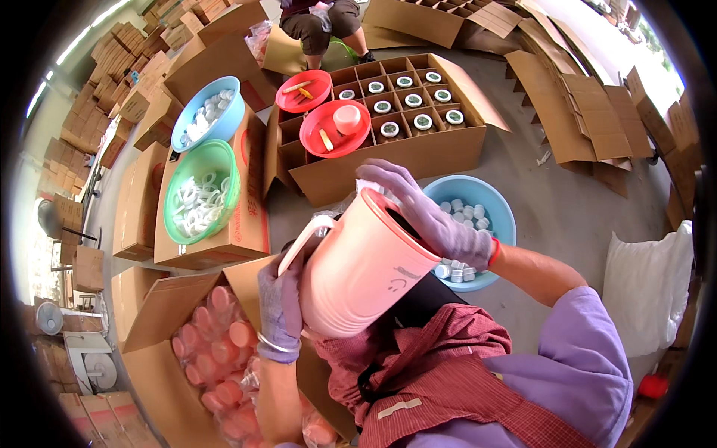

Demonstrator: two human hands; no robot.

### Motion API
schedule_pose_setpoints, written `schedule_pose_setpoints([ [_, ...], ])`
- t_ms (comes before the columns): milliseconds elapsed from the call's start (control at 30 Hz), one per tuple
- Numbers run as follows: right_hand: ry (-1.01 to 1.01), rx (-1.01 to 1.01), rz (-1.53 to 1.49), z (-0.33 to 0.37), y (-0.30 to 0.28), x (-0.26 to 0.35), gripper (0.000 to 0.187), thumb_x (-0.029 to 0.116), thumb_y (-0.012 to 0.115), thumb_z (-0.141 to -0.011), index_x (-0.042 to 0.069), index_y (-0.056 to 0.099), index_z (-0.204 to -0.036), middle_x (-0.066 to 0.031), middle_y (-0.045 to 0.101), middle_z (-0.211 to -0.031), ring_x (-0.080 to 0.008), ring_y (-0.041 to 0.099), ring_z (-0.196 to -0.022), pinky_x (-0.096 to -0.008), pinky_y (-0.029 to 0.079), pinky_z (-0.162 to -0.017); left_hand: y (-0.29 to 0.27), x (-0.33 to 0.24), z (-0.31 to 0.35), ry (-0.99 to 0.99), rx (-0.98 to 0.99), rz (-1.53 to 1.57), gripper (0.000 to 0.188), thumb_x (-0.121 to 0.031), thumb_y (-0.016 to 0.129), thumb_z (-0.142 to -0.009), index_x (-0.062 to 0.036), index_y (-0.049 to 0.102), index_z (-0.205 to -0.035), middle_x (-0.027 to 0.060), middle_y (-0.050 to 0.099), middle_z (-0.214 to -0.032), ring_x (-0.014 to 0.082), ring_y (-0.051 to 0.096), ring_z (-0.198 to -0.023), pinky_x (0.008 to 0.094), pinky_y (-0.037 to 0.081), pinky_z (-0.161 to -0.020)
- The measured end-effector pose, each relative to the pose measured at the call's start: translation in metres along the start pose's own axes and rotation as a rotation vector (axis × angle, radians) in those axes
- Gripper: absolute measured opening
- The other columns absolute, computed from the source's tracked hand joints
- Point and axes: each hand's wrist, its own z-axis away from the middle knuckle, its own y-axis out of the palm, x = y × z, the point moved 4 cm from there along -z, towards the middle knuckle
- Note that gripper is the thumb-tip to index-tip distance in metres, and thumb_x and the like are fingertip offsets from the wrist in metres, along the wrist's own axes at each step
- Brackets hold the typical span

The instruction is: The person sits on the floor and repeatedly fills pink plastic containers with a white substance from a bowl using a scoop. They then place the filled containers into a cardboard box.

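A pink jug with a side handle and a small smiley drawing is held tilted above my lap, its mouth up. My left hand, in a purple-grey glove, grips it at the handle side. Across the mouth's rim lies my gloved right hand, fingers bent over the edge and holding it. A bit of clear or whitish material shows under its fingertips; I cannot make out what it is. The jug's inside looks dark and is mostly hidden.
Left, an open carton holds bagged pink lids. Green and blue basins carry white rings and caps. Ahead stands a divided carton of white-topped items with two red basins. A blue basin sits right; a person is beyond.
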Motion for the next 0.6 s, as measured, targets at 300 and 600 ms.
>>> schedule_pose_setpoints([
  [300,0.844,-0.233,-0.986,-0.007,0.04,-0.05,0.054,0.045,0.055,-0.097,0.002,0.05,-0.13,-0.0099,0.062,-0.114,-0.0215,0.063,-0.102,-0.0356,0.05,-0.094,0.001,-0.04,0.004,0.892,-0.09,-0.671,0.031,-0.024,0.055,-0.09,0.0035,0.067,-0.1,0.0161,0.071,-0.102,0.0278,0.067,-0.101,0.0421,0.046,-0.101],
  [600,0.091,0.265,-0.323,-0.071,0.073,-0.03,0.045,0.022,0.049,-0.098,0.005,0.044,-0.14,-0.017,0.041,-0.14,-0.0253,0.037,-0.136,-0.0378,0.029,-0.114,-0.056,-0.017,0.01,0.219,-0.46,-0.461,0.031,-0.016,0.058,-0.093,0.0059,0.068,-0.111,0.012,0.071,-0.107,0.0207,0.066,-0.096,0.0317,0.051,-0.085],
])
